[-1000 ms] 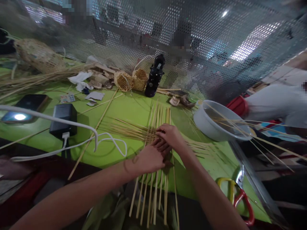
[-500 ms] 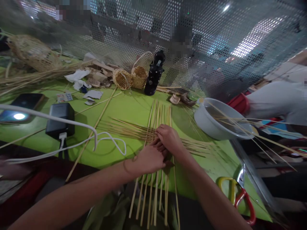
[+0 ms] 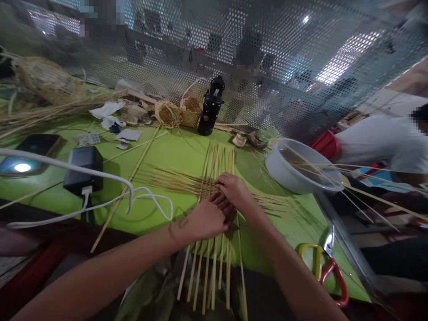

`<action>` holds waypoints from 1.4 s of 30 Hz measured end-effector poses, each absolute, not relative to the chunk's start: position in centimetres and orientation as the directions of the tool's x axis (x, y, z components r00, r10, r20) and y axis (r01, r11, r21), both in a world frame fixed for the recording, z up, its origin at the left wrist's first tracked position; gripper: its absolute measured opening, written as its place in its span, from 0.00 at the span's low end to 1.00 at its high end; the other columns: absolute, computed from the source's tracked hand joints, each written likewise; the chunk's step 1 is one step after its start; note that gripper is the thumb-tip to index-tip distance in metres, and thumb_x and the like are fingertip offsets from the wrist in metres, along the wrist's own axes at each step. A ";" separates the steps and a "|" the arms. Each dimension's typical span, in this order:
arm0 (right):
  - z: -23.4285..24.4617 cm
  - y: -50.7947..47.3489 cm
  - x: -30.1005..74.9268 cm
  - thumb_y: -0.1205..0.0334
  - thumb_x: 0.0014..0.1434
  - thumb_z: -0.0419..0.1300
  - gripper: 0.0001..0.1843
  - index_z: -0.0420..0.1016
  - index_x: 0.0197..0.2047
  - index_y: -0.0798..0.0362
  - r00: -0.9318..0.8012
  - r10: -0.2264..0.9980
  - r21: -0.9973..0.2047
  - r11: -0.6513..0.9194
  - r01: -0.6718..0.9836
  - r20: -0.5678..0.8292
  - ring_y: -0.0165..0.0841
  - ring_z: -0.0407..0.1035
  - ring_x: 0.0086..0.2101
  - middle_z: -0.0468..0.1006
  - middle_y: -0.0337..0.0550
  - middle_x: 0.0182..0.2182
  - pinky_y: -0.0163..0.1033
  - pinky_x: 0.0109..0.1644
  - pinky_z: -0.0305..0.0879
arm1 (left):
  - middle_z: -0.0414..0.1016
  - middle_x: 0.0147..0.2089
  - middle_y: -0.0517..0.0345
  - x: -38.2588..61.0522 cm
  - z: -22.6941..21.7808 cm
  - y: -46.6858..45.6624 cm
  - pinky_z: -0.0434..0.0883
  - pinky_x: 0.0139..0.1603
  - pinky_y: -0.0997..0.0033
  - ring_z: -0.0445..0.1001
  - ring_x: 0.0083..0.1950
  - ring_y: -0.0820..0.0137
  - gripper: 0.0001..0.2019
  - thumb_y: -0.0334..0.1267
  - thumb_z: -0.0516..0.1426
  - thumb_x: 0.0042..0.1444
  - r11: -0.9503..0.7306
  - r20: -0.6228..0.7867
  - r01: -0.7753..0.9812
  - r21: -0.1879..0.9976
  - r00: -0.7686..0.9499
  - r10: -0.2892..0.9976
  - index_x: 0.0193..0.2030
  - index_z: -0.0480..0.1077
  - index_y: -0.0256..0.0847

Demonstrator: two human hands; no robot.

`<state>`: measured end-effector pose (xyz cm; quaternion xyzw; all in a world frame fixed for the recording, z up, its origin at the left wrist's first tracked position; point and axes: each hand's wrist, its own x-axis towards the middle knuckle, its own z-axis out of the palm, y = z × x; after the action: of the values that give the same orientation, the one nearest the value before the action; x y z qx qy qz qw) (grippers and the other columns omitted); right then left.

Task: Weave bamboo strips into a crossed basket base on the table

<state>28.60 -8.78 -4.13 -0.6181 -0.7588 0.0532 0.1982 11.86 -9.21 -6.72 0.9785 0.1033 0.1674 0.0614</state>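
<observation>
Barely anything has moved except a slight shift of view; left hand [image 3: 209,218] and right hand [image 3: 234,191] meet, grip hidden, over crossed strips [image 3: 206,185] overhanging the worktop [image 3: 180,154] at its near edge; probably light, springy, splittable; best held at the crossing.

A: Surface?
B: Green table [image 3: 180,151]. Crossed strips [image 3: 207,187] mid-table, some ends past the near edge.
A: Left?
B: Phone [image 3: 40,145], black box [image 3: 83,169] with white cable [image 3: 87,191] plugged in, paper scraps [image 3: 129,134].
A: Back?
B: Two small baskets [image 3: 167,113], bottle [image 3: 210,111] upright beside them.
A: Right?
B: White basin [image 3: 284,171], scissors [image 3: 327,269] nearer.
</observation>
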 end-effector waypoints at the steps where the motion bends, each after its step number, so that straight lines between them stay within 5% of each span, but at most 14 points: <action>1: -4.2 -8.8 28.5 0.73 0.62 0.61 0.08 0.78 0.33 0.53 -0.150 0.960 -0.323 0.224 0.919 0.238 0.35 0.72 0.38 0.78 0.45 0.34 0.38 0.44 0.65 | 0.72 0.64 0.41 11.9 -6.7 -9.2 0.52 0.73 0.52 0.63 0.70 0.54 0.26 0.51 0.54 0.67 -0.969 0.303 0.189 0.160 0.925 0.230 0.63 0.68 0.34; 8: -3.5 -9.4 30.9 0.66 0.61 0.62 0.09 0.83 0.43 0.49 0.106 0.959 -0.592 0.074 0.803 0.263 0.37 0.78 0.42 0.85 0.43 0.41 0.41 0.48 0.70 | 0.65 0.71 0.45 12.0 -5.8 -8.7 0.54 0.73 0.55 0.61 0.72 0.58 0.28 0.50 0.52 0.69 -0.947 0.301 0.203 0.249 0.913 0.274 0.70 0.60 0.37; 12: -3.1 -10.7 33.1 0.63 0.62 0.62 0.09 0.85 0.42 0.48 0.249 0.930 -0.613 -0.034 0.790 0.269 0.39 0.79 0.41 0.86 0.42 0.40 0.43 0.48 0.71 | 0.70 0.67 0.51 11.1 -3.6 -6.4 0.65 0.67 0.58 0.69 0.66 0.61 0.21 0.42 0.48 0.72 -0.814 0.292 0.436 0.383 0.779 0.555 0.68 0.62 0.41; 15: -3.2 -11.6 33.1 0.66 0.61 0.62 0.10 0.85 0.41 0.48 0.179 0.956 -0.579 -0.011 0.815 0.234 0.38 0.78 0.42 0.86 0.42 0.40 0.42 0.48 0.71 | 0.75 0.62 0.50 10.2 -2.7 -4.5 0.69 0.62 0.57 0.73 0.61 0.59 0.16 0.38 0.51 0.70 -0.727 0.236 0.594 0.345 0.694 0.680 0.61 0.69 0.40; 26: -3.9 -12.4 31.7 0.72 0.63 0.60 0.14 0.84 0.47 0.51 0.002 0.971 -0.401 0.097 0.911 0.239 0.38 0.74 0.46 0.82 0.47 0.44 0.45 0.54 0.68 | 0.67 0.71 0.55 9.6 -4.2 -4.1 0.56 0.73 0.44 0.57 0.75 0.58 0.19 0.41 0.49 0.71 -0.856 0.245 0.503 0.123 0.820 0.517 0.65 0.70 0.46; 42: -4.4 -14.0 31.4 0.70 0.67 0.55 0.18 0.79 0.56 0.51 -0.051 0.969 -0.305 0.126 0.944 0.242 0.43 0.70 0.50 0.78 0.51 0.50 0.51 0.57 0.68 | 0.67 0.70 0.55 9.8 -4.7 -3.7 0.57 0.72 0.43 0.62 0.72 0.58 0.21 0.45 0.49 0.71 -0.881 0.223 0.460 0.107 0.853 0.472 0.67 0.67 0.48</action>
<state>31.42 -14.01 -4.43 -0.6605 -0.7242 0.0320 0.1959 9.80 -3.72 -4.75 0.9622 0.2422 0.1221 0.0251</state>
